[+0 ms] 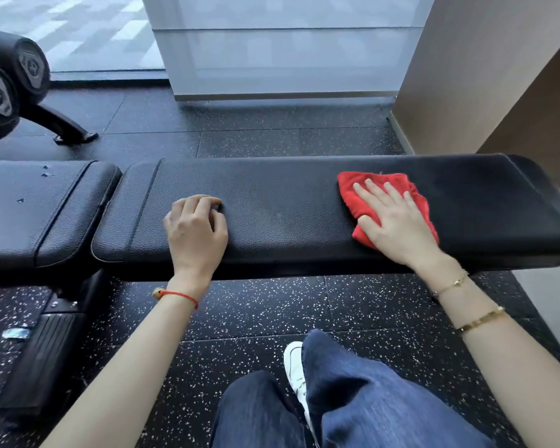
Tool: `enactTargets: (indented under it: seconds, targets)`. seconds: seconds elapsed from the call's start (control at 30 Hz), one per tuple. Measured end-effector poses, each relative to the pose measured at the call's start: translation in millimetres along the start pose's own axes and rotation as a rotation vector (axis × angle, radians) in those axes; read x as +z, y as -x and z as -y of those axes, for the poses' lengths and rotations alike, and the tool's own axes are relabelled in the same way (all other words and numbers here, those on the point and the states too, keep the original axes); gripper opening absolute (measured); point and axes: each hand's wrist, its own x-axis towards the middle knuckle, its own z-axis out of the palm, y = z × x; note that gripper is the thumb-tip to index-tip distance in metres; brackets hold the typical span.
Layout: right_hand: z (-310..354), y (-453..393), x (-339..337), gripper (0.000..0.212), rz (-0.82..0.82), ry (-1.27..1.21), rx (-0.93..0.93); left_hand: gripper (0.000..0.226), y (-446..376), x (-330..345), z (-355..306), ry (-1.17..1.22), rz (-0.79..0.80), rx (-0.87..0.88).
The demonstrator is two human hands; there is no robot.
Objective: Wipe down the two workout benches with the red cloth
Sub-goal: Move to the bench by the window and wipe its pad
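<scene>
Red cloth on a black padded bench

The red cloth (382, 197) lies crumpled and partly folded on the right part of the long black back pad (304, 215), flat against the leather-grained surface — much of it covered by the right hand (392, 218), whose straight fingers press it down. The pad runs left to right, level, its right end rounded. Just beside its left end, across a narrow gap, sits the shorter seat pad (46, 208) of the same black upholstery — a few small nicks show in its top.
</scene>
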Motion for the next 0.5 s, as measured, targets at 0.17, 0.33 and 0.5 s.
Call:
enactTargets:
  seconds: [0.17,0.33,0.5]
  targets:
    - [-11,-42,-3,0.057,0.005,0.007,0.236,0.024,-6,4,-18,0.123,0.009,0.033]
    - [40,-64,4,0.060,0.045,0.018,0.077,0.019,-6,14,-23,0.069,0.044,0.034]
    - [71,-29,13,0.064,0.056,0.033,-0.302,0.019,-5,15,-21,0.059,0.035,0.036]
